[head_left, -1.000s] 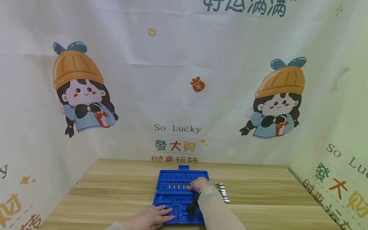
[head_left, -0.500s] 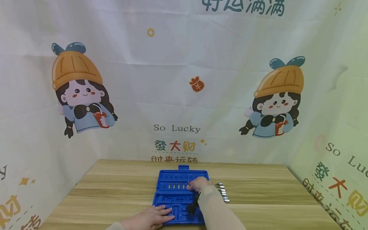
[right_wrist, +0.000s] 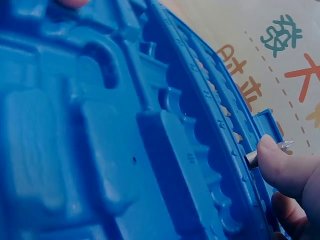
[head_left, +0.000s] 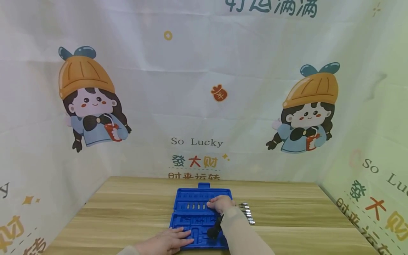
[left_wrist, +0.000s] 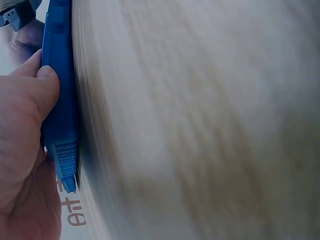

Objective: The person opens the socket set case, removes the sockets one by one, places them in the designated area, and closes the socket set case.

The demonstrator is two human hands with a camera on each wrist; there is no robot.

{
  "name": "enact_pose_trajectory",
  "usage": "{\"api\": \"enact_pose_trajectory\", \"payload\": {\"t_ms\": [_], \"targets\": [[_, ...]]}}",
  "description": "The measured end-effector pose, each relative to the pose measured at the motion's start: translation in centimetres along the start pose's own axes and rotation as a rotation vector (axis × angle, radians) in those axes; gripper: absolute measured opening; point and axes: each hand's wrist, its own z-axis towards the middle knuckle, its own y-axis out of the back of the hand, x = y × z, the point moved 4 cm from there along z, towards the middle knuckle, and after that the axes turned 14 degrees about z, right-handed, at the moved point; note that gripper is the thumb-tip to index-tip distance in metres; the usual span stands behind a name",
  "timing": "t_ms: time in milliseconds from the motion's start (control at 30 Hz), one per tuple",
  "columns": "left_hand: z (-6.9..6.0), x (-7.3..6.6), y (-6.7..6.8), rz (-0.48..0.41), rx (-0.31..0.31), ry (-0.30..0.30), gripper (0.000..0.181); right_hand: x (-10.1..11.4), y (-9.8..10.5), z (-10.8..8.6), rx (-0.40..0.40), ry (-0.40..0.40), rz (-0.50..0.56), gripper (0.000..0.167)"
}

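An open blue case [head_left: 199, 221] lies on the table, several small bits [head_left: 193, 206] standing in a row in its far half. At the right end of that row, my right hand [head_left: 221, 204] pinches a silver bit [right_wrist: 252, 159] between thumb and finger; its pointed tip shows past the thumb in the right wrist view. My left hand [head_left: 164, 242] rests with fingers extended on the near left part of the case; in the left wrist view, the left thumb [left_wrist: 47, 90] lies along the case's edge [left_wrist: 62, 110].
Several silver sockets or bits [head_left: 250, 216] lie in a column on the wooden table [head_left: 293, 216], right of the case and beside my right forearm. A printed cloth [head_left: 191, 106] hangs behind the table and along its sides.
My right hand stays at the end of the bit row with only a very slight shift. The left hand and the case have not visibly moved.
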Motion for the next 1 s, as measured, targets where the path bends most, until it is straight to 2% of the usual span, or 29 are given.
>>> {"api": "enact_pose_trajectory", "payload": {"t_ms": [133,233,367,433,533,633,833,1000], "targets": [[-0.1,0.2,-0.3,0.014,-0.016,-0.011,0.044,-0.1,0.0,0.3,0.034,0.021,0.045,0.011],[0.0,1.0,-1.4,0.007,-0.024,-0.021,0.045,-0.4,0.1,0.6,0.086,0.065,0.044,0.017],[0.2,2.6,-3.7,-0.025,-0.035,-0.023,0.046,-0.3,0.4,0.5,0.189,0.133,0.109,0.023],[0.2,2.9,-4.0,-0.019,-0.029,-0.012,0.046,0.2,0.7,0.1,0.238,0.147,0.156,0.023],[0.0,2.5,-3.3,-0.022,-0.021,0.005,0.046,1.1,1.5,-0.6,0.286,0.161,0.17,0.023],[-0.2,1.7,-2.1,-0.023,-0.017,0.016,0.045,1.4,2.7,-1.0,0.275,0.163,0.144,0.022],[-0.4,-0.2,0.1,0.001,0.004,0.054,0.043,0.3,5.0,-1.0,0.249,0.184,0.164,0.017],[-0.4,-0.6,0.5,0.04,-0.005,0.033,0.043,-0.9,7.1,-1.0,0.243,0.206,0.171,0.023]]}}
